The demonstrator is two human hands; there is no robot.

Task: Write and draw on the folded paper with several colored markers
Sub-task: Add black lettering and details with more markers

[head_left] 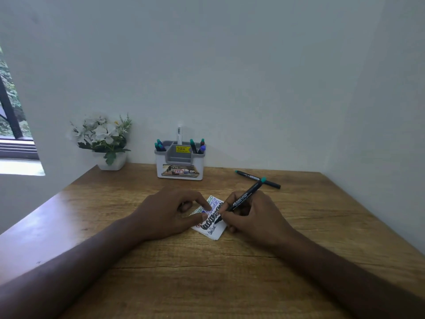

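Wood desk [161, 261] w/ organizer [179, 168], grey-white walls [230, 65].

folded paper [212, 224]: small white rectangle, flat on the wooden desk [207, 272], mid-width and nearer the far edge than the near one, turned diagonal to the desk edges; left part hidden
markings: rows of loops and script in green, blue, red; one thick black loop row; a thin dark line near its near corner
marker in use [239, 200]: black barrel, white print, teal end cap; tilted, tip on the black row, cap end up toward far right
spare marker [257, 179]: black, teal tip, lying flat near the far right corner
other markers [197, 146]: upright in the organizer [179, 164] at the far edge, teal, blue and red caps
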